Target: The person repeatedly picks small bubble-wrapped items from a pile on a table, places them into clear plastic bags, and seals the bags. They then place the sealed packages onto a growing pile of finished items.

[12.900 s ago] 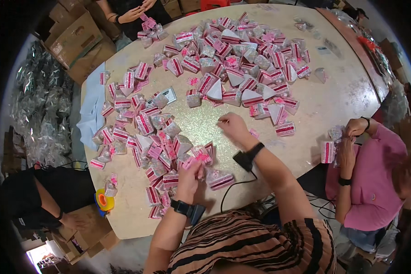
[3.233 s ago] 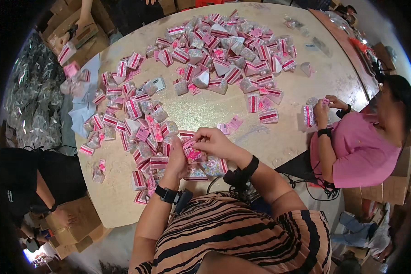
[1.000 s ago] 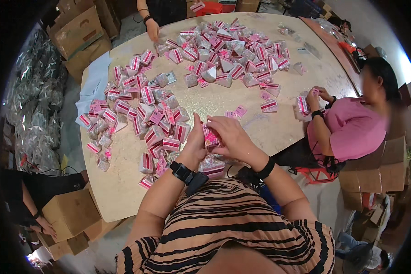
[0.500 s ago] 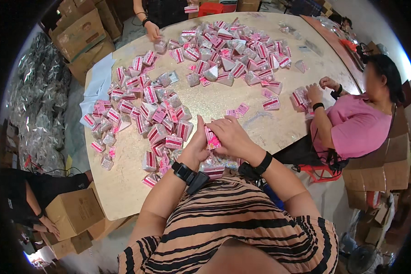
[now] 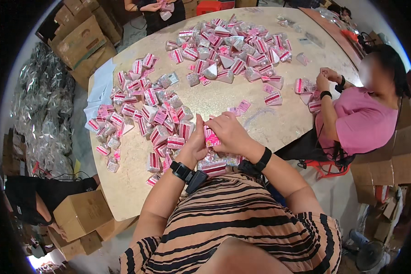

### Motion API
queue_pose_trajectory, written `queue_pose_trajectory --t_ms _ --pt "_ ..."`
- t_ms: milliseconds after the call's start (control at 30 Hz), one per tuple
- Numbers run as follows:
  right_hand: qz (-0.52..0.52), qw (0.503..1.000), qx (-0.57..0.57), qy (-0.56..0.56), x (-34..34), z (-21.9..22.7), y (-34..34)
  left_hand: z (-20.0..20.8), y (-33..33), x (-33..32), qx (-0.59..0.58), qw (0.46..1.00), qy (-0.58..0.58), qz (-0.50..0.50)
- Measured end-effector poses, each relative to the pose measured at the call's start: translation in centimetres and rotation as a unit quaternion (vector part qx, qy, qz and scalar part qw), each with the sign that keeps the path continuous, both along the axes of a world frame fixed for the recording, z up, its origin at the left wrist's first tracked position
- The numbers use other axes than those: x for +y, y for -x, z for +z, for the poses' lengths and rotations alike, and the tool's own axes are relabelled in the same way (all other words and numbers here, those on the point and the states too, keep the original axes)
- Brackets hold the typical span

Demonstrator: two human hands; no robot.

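Near the table's front edge, my left hand [image 5: 196,144] and my right hand [image 5: 231,133] close together around a small pink printed packet or card [image 5: 211,137]. The left thumb points up along its left side, while the right fingers bend over its top and right side. Parts of it are hidden by my fingers. Just below my hands, against my striped top, sits a wedge-shaped package [image 5: 213,169] with a dark pink stripe and glittery clear sides. Similar wedge packages [image 5: 175,142] lie heaped beside my left hand. Loose pink cards [image 5: 244,106] lie beyond my right hand.
A larger heap of wedge packages [image 5: 224,60] covers the far part of the pale table [image 5: 123,196]. A co-worker in a pink shirt [image 5: 365,114] works at the right. Another person stands at the far edge. Cardboard boxes [image 5: 83,211] and silvery bags [image 5: 43,114] are at the left.
My hands keep nearly the same grip on the pink packet. The far person's hand has drawn back from the table with a package. The co-worker's hands at right have come together.
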State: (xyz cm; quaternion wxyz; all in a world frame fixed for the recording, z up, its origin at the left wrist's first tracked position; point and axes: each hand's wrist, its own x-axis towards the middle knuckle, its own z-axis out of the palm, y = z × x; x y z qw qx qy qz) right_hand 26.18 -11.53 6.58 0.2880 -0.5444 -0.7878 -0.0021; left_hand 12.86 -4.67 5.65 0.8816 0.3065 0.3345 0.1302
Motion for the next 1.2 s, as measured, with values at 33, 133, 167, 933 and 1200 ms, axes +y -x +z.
queue_pose_trajectory --t_ms 33,133,167,933,1200 --pt "-0.004 1.0 -0.002 0.007 0.0 0.0 0.0 -0.4 0.0 0.1 -0.004 1.0 0.012 -0.001" --pt "-0.018 1.0 -0.001 0.018 -0.1 -0.1 0.0 -0.5 -0.2 0.1 -0.002 1.0 -0.001 0.0" --pt "-0.022 1.0 0.006 0.013 -0.1 -0.4 0.0 -0.3 -0.1 -0.2 -0.011 1.0 -0.001 -0.002" --pt "-0.163 0.915 0.355 0.101 -1.8 -1.4 -11.3 -2.2 0.8 0.3 0.005 0.999 -0.024 -0.047" --pt "-0.35 0.851 0.266 0.287 -9.3 -16.4 -16.7 -3.5 1.3 0.7 0.039 0.998 -0.037 -0.036"
